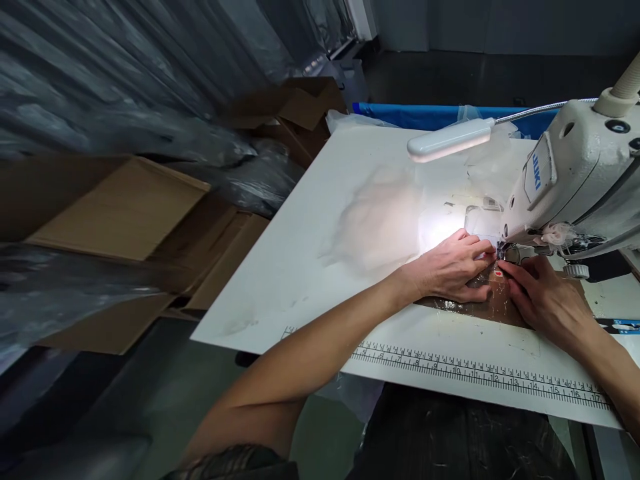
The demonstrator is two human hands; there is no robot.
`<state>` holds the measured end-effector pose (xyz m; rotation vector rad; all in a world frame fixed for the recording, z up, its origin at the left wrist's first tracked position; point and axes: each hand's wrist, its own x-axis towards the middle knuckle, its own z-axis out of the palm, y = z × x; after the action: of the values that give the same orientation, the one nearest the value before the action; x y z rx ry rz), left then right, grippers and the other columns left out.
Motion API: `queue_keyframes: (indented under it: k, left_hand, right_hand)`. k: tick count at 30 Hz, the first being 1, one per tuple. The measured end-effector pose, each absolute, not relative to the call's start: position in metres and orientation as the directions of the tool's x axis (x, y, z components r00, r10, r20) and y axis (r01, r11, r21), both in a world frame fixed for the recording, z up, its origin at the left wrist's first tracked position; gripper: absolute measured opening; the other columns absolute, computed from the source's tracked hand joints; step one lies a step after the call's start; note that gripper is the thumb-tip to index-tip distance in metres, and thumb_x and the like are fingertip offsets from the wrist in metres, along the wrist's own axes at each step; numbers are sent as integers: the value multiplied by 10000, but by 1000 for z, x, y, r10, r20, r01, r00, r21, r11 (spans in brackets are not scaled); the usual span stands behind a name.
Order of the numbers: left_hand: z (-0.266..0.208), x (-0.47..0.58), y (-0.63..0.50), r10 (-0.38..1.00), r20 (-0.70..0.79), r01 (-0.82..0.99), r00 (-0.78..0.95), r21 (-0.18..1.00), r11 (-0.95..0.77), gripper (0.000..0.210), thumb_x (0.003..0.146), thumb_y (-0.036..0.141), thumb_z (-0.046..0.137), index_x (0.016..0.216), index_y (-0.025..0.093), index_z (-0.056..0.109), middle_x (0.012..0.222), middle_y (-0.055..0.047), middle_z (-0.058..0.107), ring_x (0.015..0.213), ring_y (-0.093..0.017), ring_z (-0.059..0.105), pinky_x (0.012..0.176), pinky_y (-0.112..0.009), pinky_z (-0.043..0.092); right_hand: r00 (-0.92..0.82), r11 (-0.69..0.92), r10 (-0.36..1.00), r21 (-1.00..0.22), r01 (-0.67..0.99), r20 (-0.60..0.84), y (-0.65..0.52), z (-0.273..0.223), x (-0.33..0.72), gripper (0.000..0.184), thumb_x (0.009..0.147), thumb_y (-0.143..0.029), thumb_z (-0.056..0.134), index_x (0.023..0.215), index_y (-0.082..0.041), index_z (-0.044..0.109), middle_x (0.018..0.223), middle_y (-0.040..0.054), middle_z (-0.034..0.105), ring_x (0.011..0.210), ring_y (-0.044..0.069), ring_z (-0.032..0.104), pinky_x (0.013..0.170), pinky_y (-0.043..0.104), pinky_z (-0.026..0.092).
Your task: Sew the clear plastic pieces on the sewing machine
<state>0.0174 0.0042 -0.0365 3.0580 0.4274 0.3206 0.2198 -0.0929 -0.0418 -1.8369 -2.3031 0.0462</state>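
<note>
Both my hands are at the needle area of a white sewing machine [565, 180] marked JUKI. My left hand [453, 270] lies palm down just left of the presser foot [500, 250], fingers stretched out and thumb apart. Glossy, see-through material shows in part around its fingers. On the right, my right hand [547, 297] rests with index fingertip and thumb close to the foot, a little apart. Between the hands is a small white label with a red mark [499, 273]. Beneath them lies a brown, shiny surface [475, 309]; what the fingertips press on is partly hidden.
A white lamp [450, 139] on a bendable neck lights the white table [310, 267]. A printed ruler scale [475, 372] runs along the front edge. A blue-handled tool [625, 326] lies far right. Open cardboard boxes [120, 213] with plastic wrapping [265, 173] stand left.
</note>
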Motion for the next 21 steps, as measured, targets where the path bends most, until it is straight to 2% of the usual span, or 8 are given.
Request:
queue_keyframes:
  k: [3,5,7,9,11,15,19,21]
  left_hand:
    - [-35,17,4,282,187,276,941,58,-959,434,931,459,449,1091,102,637,1074,-112,614,865,-207,552,778,-372,382]
    - [-34,18,4,289,170,286,942,40,-957,442,937,468,438,1080,101,639,1076,-117,610,855,-205,546,775,-376,377]
    - [-33,18,5,300,155,300,941,20,-954,466,940,482,428,1091,94,637,1078,-122,605,844,-204,536,767,-379,374]
    - [-34,19,5,308,147,310,940,9,-951,496,941,498,419,1120,85,628,1084,-127,599,842,-207,529,759,-382,373]
    - [-36,20,5,310,147,312,939,12,-950,503,940,501,416,1129,84,623,1088,-130,592,839,-207,523,756,-383,374]
    - [-38,20,5,320,160,317,934,46,-947,490,941,486,413,1134,85,617,1106,-136,587,883,-216,535,780,-384,384]
    - [-38,19,5,335,154,331,929,55,-942,541,943,522,417,1200,78,589,1167,-148,586,902,-220,550,814,-389,398]
    - [-38,20,6,346,151,343,926,52,-938,550,953,520,408,1232,77,575,1204,-157,583,926,-224,557,838,-389,403]
  right_hand:
    - [-136,185,979,-395,900,149,-91,-34,228,555,953,-530,295,1023,-198,735,857,120,696,639,209,641,566,338,506]
    - [-58,85,996,-548,832,68,-86,-27,234,620,942,-596,270,842,-191,729,722,101,686,646,219,658,633,358,543]
    - [16,-49,998,-636,770,-56,-80,-22,239,629,921,-650,288,730,-206,691,628,79,667,603,216,653,640,365,557]
    - [95,-150,988,-665,732,-119,-76,-19,241,607,887,-700,336,694,-219,653,612,72,670,586,223,652,637,383,565]
    - [126,-176,984,-689,703,-122,-76,-19,242,593,848,-744,376,728,-224,633,694,88,702,631,239,670,656,404,574]
    - [106,-119,992,-722,681,-64,-86,-22,240,644,780,-809,435,919,-216,642,929,129,718,754,268,693,639,402,568]
    - [135,-150,988,-715,682,-78,-98,-29,240,695,760,-799,499,1095,-199,603,865,110,717,727,255,679,557,352,519]
    - [138,-143,988,-714,685,-65,-99,-35,242,681,776,-782,496,1114,-200,600,807,86,704,678,227,656,539,330,496]
